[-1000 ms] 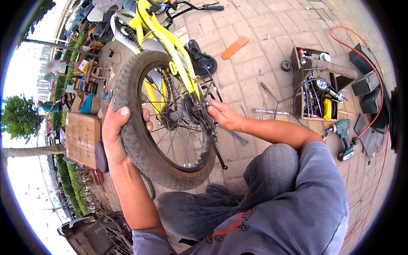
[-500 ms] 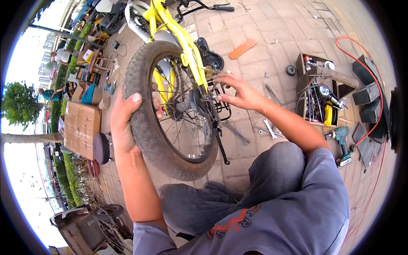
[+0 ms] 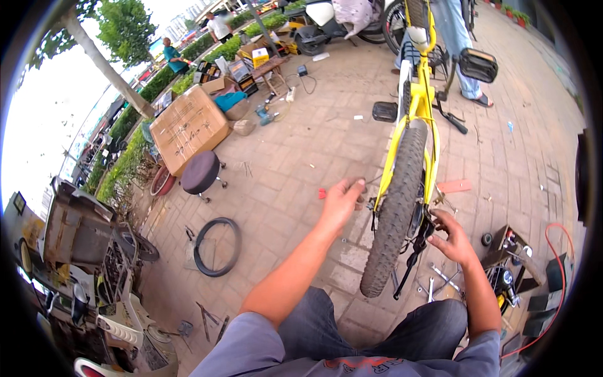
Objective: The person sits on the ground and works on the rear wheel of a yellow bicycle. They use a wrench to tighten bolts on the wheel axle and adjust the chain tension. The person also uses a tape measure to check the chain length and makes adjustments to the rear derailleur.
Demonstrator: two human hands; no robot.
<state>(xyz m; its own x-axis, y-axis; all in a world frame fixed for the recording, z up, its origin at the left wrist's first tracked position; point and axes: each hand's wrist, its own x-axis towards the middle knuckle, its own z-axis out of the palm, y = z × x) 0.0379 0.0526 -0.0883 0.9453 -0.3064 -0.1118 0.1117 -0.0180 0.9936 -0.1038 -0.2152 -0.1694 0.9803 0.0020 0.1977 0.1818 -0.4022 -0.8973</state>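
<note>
The yellow bicycle frame (image 3: 423, 93) points away from me, its knobby rear tyre (image 3: 396, 220) seen tread-on. My left hand (image 3: 345, 200) is left of the tyre, fingers curled and thumb closed onto them; whatever they may hold is too small to make out. My right hand (image 3: 451, 239) has thumb and fingers apart at the dark hub fittings (image 3: 419, 229) on the wheel's right side, fingertips at or against them. The kickstand (image 3: 403, 283) hangs below. A black pedal (image 3: 478, 65) sticks out higher up.
Someone in jeans (image 3: 465, 78) stands behind the bicycle. A toolbox (image 3: 502, 251) and spanners (image 3: 443, 276) lie right, with a red hose (image 3: 565, 264). Left are a round stool (image 3: 200, 174), a loose tyre (image 3: 235, 248), a cardboard box (image 3: 188, 125) and scrap vehicles (image 3: 81, 239).
My view has swung left and up, so the wheel now appears tread-on, further right. My left hand has let go of the tyre and sits left of it; my right hand remains by the hub.
</note>
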